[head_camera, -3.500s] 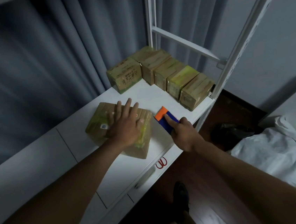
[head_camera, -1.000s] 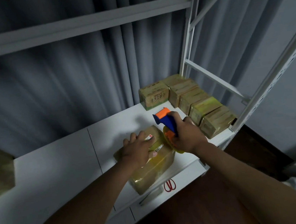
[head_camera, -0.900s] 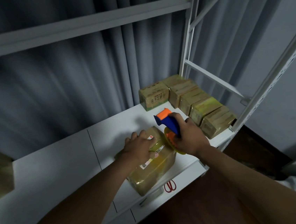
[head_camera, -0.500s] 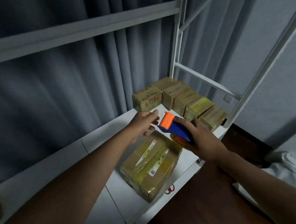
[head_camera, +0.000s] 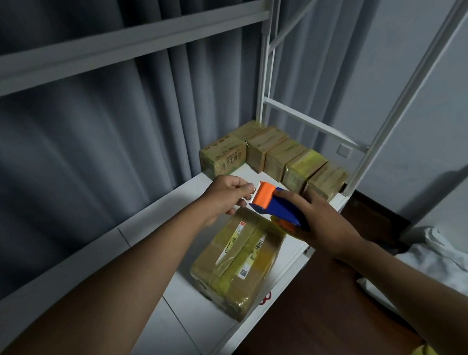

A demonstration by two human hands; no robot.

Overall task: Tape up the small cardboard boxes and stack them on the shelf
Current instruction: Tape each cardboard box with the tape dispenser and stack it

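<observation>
A taped cardboard box (head_camera: pixel 240 266) with white labels lies on the white shelf (head_camera: pixel 146 235), near its front edge. Above it my right hand (head_camera: pixel 319 221) grips the blue and orange tape dispenser (head_camera: pixel 273 206), held in the air. My left hand (head_camera: pixel 230 192) has its fingers curled at the dispenser's orange toothed end, pinching at the tape end there. A row of several small taped boxes (head_camera: pixel 276 154) stands at the back right of the shelf.
White shelf uprights (head_camera: pixel 265 58) and a cross rail (head_camera: pixel 112 50) frame the space above. Grey curtains (head_camera: pixel 78 136) hang behind. Red-handled scissors (head_camera: pixel 265 298) lie under the shelf's front edge. White cloth (head_camera: pixel 444 265) lies on the dark floor at the right.
My left hand has left the box and risen to the dispenser's orange end. My right hand has lifted the dispenser off the box. The box now lies untouched.
</observation>
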